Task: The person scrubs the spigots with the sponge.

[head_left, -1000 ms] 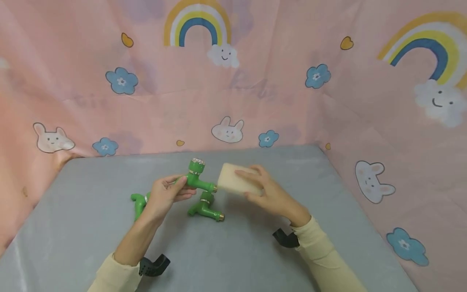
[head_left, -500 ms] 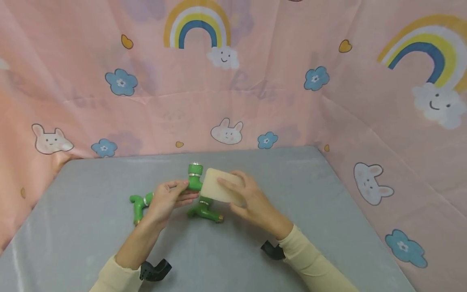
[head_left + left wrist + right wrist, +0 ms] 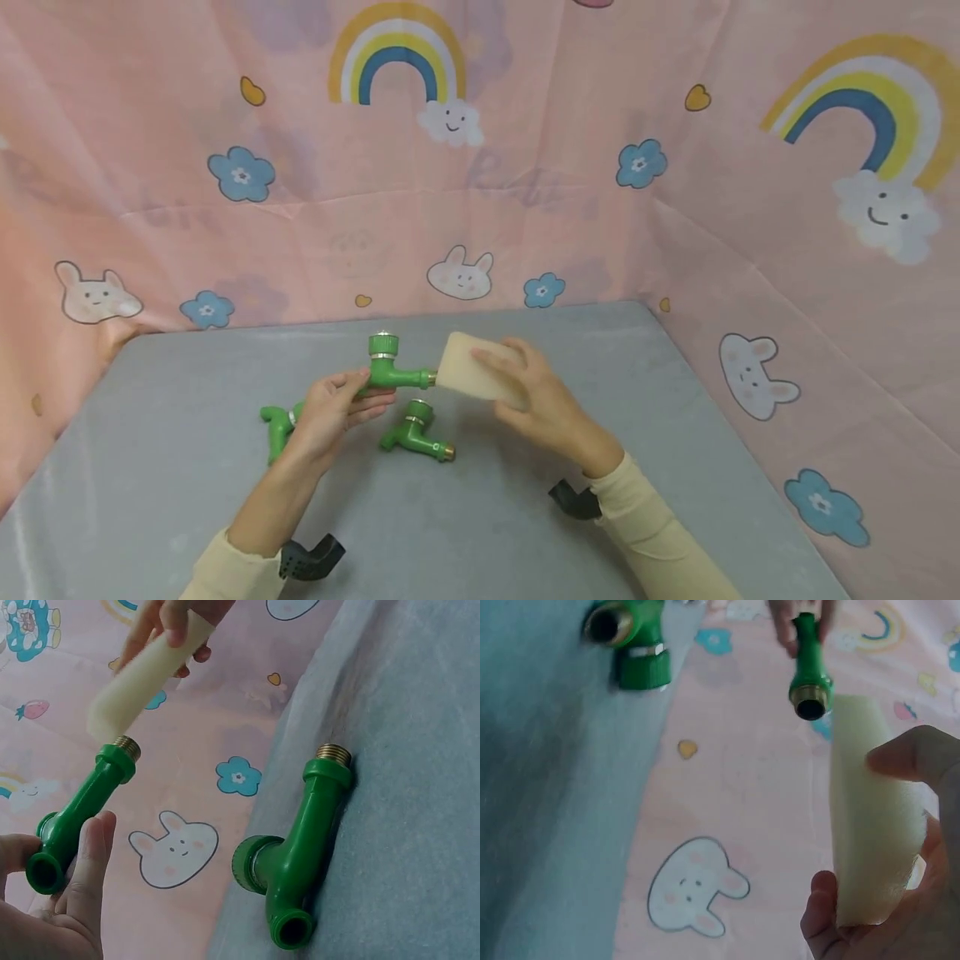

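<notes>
Nearest, a green tap (image 3: 277,433) lies on the grey desk (image 3: 480,533) at eight o'clock from the left hand (image 3: 333,412), partly hidden behind it; a second tap (image 3: 416,443) lies at the held tap's (image 3: 397,377) six o'clock; above, the left fingers pinch the held tap near its spout, apparently to keep its brass thread (image 3: 432,378) bare towards three o'clock; there the right hand's (image 3: 551,408) fingers grasp a pale sponge (image 3: 467,367), probably leaving its tapward end free; whether they touch cannot be told; pink cloth (image 3: 540,225) hangs at twelve.

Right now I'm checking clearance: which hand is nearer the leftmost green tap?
Left: the left hand is just right of the leftmost tap; the right hand is much farther right.
</notes>
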A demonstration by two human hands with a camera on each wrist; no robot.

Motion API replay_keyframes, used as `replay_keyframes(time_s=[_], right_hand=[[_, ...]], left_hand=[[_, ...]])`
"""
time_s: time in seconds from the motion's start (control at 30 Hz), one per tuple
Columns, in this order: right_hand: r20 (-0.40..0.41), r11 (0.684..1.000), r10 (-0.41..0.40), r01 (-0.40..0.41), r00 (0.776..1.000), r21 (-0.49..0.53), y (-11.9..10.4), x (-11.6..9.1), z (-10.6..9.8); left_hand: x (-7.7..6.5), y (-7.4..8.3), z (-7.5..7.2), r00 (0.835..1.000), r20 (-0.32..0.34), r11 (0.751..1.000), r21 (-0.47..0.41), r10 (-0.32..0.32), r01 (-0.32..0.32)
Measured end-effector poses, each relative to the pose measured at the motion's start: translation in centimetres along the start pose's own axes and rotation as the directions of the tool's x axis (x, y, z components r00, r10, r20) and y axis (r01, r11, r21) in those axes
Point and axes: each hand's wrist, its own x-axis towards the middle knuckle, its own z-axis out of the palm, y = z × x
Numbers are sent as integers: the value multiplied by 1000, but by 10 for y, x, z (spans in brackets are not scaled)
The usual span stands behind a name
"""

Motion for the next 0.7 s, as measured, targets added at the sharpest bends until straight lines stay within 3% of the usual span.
replay_keyframes(time_s=[0.2,0.33,0.5,0.7], right_hand=[[28,984,-25,19,999,178,-7,1,7],[80,984,-33,18,996,178,-8,2,12],[129,985,-7,-16,992,174,-2,0,6],[158,984,8,-35,987,173,3,0,-3]], left_hand=[[-2,-2,4,999,14,999,1,37,-37],[-3,-1,7,996,16,996,1,86,-86],[-4,2,7,990,-54,991,27,132,-131],[-4,2,5,985,-74,980,137,155,-144]])
